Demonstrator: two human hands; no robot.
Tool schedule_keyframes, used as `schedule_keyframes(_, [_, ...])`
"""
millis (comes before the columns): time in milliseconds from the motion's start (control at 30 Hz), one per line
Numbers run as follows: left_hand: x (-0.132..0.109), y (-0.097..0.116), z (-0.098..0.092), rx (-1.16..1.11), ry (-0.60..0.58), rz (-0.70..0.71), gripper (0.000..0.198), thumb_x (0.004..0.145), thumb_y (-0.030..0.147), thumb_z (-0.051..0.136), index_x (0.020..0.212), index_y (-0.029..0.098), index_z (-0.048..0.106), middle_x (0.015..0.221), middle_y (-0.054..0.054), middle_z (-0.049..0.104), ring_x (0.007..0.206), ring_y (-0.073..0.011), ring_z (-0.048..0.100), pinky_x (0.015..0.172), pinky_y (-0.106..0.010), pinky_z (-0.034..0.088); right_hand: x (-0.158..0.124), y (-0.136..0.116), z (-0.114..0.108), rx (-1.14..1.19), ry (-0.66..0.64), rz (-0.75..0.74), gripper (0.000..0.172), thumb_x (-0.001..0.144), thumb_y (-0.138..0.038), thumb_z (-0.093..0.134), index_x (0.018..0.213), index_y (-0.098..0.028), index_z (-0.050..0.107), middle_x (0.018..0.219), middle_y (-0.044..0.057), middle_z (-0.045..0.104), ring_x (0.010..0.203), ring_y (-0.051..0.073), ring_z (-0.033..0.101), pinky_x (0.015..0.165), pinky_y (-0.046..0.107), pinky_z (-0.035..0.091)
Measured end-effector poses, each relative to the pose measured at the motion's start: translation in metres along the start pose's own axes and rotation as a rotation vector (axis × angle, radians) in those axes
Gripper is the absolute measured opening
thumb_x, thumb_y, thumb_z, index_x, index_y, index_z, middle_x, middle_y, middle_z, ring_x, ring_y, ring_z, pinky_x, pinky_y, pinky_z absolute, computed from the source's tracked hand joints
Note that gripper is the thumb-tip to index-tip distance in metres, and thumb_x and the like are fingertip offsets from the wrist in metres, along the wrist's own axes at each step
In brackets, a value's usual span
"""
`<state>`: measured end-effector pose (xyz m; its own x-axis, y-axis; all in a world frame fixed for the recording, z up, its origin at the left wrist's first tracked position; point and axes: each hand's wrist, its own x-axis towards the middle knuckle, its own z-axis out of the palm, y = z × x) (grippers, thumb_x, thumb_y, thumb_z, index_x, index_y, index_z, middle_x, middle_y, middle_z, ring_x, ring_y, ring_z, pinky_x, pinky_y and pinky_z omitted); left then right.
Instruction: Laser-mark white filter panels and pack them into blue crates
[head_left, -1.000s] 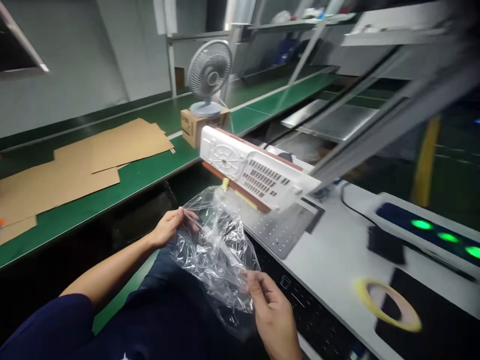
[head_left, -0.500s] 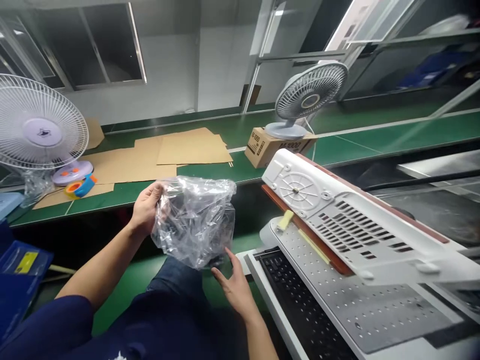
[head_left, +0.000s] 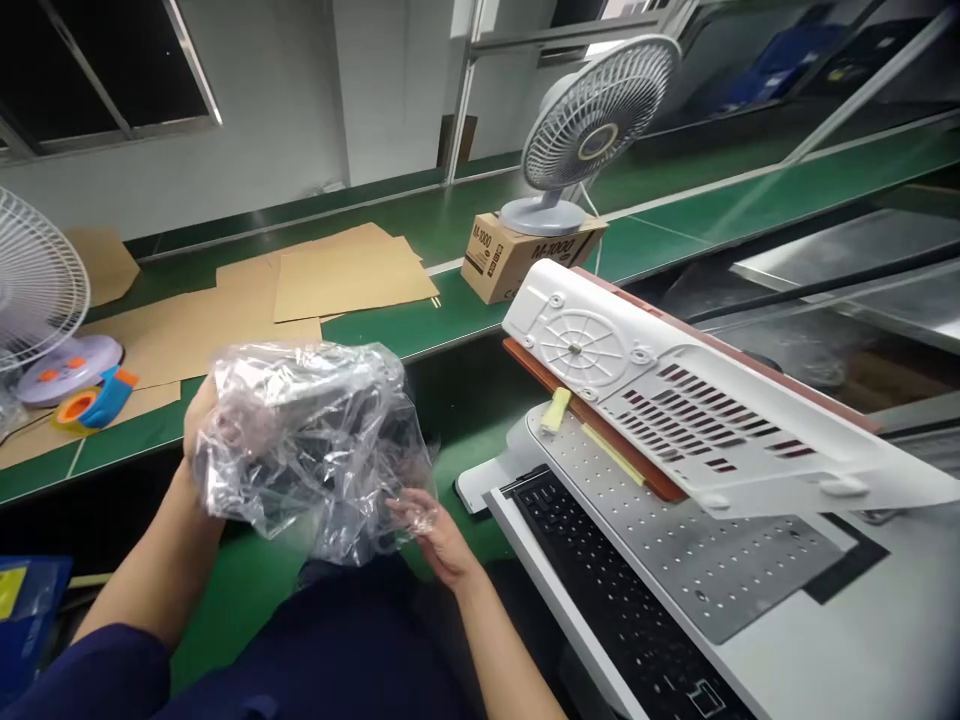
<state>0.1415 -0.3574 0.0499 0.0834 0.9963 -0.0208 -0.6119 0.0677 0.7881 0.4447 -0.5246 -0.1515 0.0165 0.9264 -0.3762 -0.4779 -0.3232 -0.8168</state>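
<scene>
A crumpled clear plastic bag [head_left: 322,440] hangs in front of my body, above my lap. My left hand [head_left: 225,425] grips its left side, with the fingers seen blurrily through the film. At the bag's lower right edge, my right hand [head_left: 431,530] touches the plastic with its fingers partly spread. To the right, a white vented panel [head_left: 675,400] with reddish-brown edges leans over a perforated grey plate [head_left: 675,540] and a black keyboard [head_left: 600,590].
Cardboard sheets [head_left: 349,280] lie on the green bench [head_left: 450,335]. Beyond them, a grey fan [head_left: 592,140] stands on a carton [head_left: 499,265]. A white fan [head_left: 34,280] and tape rolls [head_left: 94,402] are at the left. A blue bin [head_left: 37,620] is at lower left.
The view has shifted to the right. The bag and my left hand have moved left, and the bag now covers much of that hand. My right hand's fingers lie against the bag.
</scene>
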Motion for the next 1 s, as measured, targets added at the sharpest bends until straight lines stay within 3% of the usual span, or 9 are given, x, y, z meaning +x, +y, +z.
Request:
schedule_keyframes(100, [0.022,-0.025,-0.014,-0.036,0.007,-0.111,0.035,0.108,0.032,0.063,0.078,0.021,0.048,0.049,0.009,0.040,0.033,-0.0074,0.035,0.034,-0.017,0.035,-0.022,-0.031,0.000,0.041,0.086,-0.094,0.053,0.073,-0.062,0.098,0.102,-0.025,0.073,0.112,0.010,0.082,0.111,0.032,0.077,0.114,0.051,0.053])
schedule_keyframes(267, [0.052,-0.118,-0.029,0.332,0.217,-0.386,0.020,0.094,0.027,0.077,0.093,0.015,0.062,0.064,0.003,0.058,0.048,-0.0116,0.053,0.049,-0.023,0.049,-0.084,-0.085,-0.014,-0.234,0.303,-0.364,0.044,0.086,-0.064,0.085,0.102,-0.024,0.077,0.105,0.007,0.075,0.092,0.027,0.071,0.083,0.040,0.060])
schedule_keyframes(400, [0.064,-0.196,-0.014,0.561,0.176,-0.485,0.022,0.090,0.020,0.079,0.104,0.013,0.063,0.088,-0.009,0.070,0.077,-0.0219,0.070,0.070,-0.033,0.058,-0.129,-0.125,0.000,-0.788,0.383,-0.501,0.034,0.102,-0.050,0.068,0.084,-0.022,0.072,0.108,0.008,0.072,0.099,0.026,0.068,0.092,0.037,0.054])
schedule_keyframes(500, [0.058,-0.230,0.008,0.687,0.097,-0.425,0.034,0.083,0.018,0.086,0.110,0.016,0.066,0.112,-0.013,0.071,0.113,-0.0292,0.070,0.091,-0.037,0.058,-0.135,-0.131,0.017,-0.905,0.464,-0.460,0.032,0.106,-0.043,0.057,0.083,-0.023,0.066,0.092,0.004,0.070,0.087,0.022,0.066,0.084,0.034,0.051])
schedule_keyframes(567, [0.043,-0.240,0.022,0.718,-0.100,-0.382,0.035,0.083,0.029,0.090,0.110,0.018,0.069,0.115,-0.013,0.073,0.119,-0.0307,0.068,0.096,-0.037,0.057,-0.122,-0.123,0.023,-0.895,0.520,-0.410,0.029,0.106,-0.041,0.054,0.083,-0.024,0.059,0.079,0.000,0.065,0.074,0.019,0.060,0.070,0.032,0.045])
schedule_keyframes(667, [0.004,-0.238,0.034,0.585,-0.575,-0.413,0.054,0.096,0.065,0.074,0.122,0.017,0.070,0.116,-0.015,0.075,0.109,-0.0327,0.072,0.093,-0.043,0.060,-0.086,-0.102,0.026,-0.856,0.580,-0.381,0.023,0.103,-0.040,0.054,0.087,-0.027,0.048,0.072,-0.003,0.059,0.065,0.018,0.055,0.061,0.030,0.039])
schedule_keyframes(767, [-0.034,-0.229,0.040,0.420,-0.899,-0.425,0.077,0.098,0.079,0.063,0.151,0.023,0.059,0.148,-0.019,0.065,0.135,-0.0378,0.064,0.106,-0.050,0.059,-0.050,-0.088,0.031,-0.822,0.536,-0.371,0.014,0.102,-0.037,0.053,0.095,-0.027,0.046,0.078,-0.003,0.061,0.069,0.019,0.059,0.063,0.030,0.041])
schedule_keyframes(900, [-0.049,-0.219,0.039,0.461,-0.920,-0.351,0.088,0.089,0.065,0.086,0.161,0.027,0.051,0.163,-0.016,0.056,0.152,-0.0397,0.052,0.125,-0.052,0.047,-0.023,-0.096,0.037,-0.771,0.347,-0.301,0.004,0.097,-0.026,0.060,0.098,-0.026,0.055,0.088,-0.004,0.068,0.070,0.016,0.062,0.067,0.029,0.045])
schedule_keyframes(1000, [-0.036,-0.215,0.028,0.581,-0.809,-0.444,0.064,0.097,0.062,0.075,0.148,0.024,0.063,0.145,-0.016,0.070,0.126,-0.0369,0.072,0.099,-0.046,0.063,-0.022,-0.108,0.033,-0.733,0.236,-0.208,0.007,0.094,-0.021,0.063,0.097,-0.024,0.067,0.088,-0.003,0.072,0.068,0.016,0.064,0.068,0.029,0.049])
